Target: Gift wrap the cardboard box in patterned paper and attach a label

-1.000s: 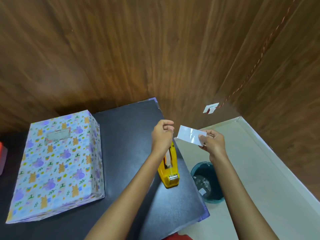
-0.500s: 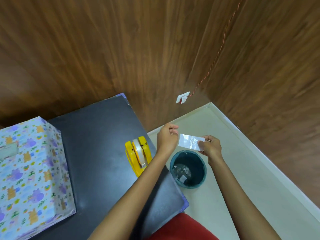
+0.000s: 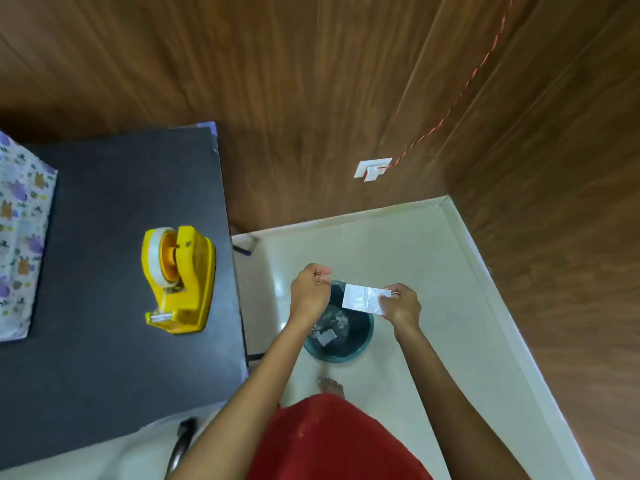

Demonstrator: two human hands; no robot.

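Observation:
The box wrapped in patterned paper (image 3: 20, 237) lies at the far left of the black table (image 3: 114, 341), partly cut off by the frame edge. My right hand (image 3: 401, 304) pinches a small glossy white paper strip (image 3: 363, 298) by its right end, held above a teal waste bin (image 3: 341, 344) on the floor. My left hand (image 3: 310, 292) is closed in a loose fist just left of the strip, over the bin; I cannot tell whether it holds anything. A yellow tape dispenser (image 3: 180, 278) stands on the table near its right edge.
The bin holds crumpled clear scraps and a small white piece. Wood-panelled walls meet in a corner to the right, with a white socket (image 3: 372, 169) and a red cord. Pale floor tiles, my red garment (image 3: 332, 441) and a bare foot (image 3: 330, 386) are below.
The view has swung right and down, so the wrapped box slid to the left edge. Both hands moved from above the table's edge to above the bin, still carrying the strip.

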